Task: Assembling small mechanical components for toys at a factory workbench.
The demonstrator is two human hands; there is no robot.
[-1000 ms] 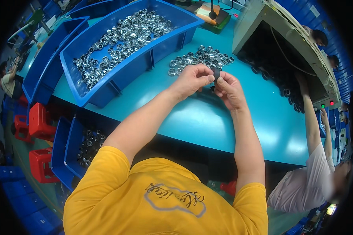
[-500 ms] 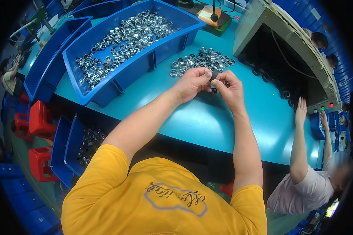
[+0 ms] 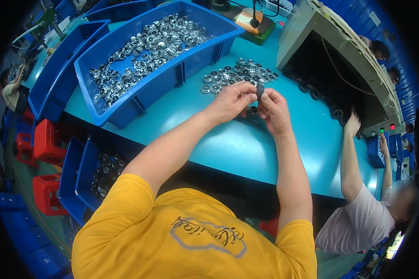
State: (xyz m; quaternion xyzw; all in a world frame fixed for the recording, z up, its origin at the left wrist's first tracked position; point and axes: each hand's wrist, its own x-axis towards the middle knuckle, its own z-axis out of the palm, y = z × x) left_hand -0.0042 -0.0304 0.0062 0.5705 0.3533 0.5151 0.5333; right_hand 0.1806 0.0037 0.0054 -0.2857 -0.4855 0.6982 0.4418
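Over the turquoise table, a black ring-shaped part [image 3: 260,90] stands on edge between my two hands. My left hand [image 3: 232,101] pinches it from the left with thumb and forefinger. From the other side, the thumb and fingers of my right hand [image 3: 275,108] close on it. Just below the ring, a small dark round piece [image 3: 253,109] shows between the hands; whether fingers hold it or it lies on the table, I cannot tell. Beyond my fingers lies a loose pile of shiny metal-and-black round parts [image 3: 239,72].
At the far left stands a large blue bin [image 3: 160,69] of similar shiny parts. On the right, a box-shaped machine [image 3: 297,35] has black rings [image 3: 307,88] about its dark opening. A co-worker's hand [image 3: 352,124] reaches there. Red stools [image 3: 49,142] stand left of the table.
The black ring has shifted slightly right and now stands more upright between my fingers. My right hand has turned a little. The co-worker's near hand has moved left at the machine's opening.
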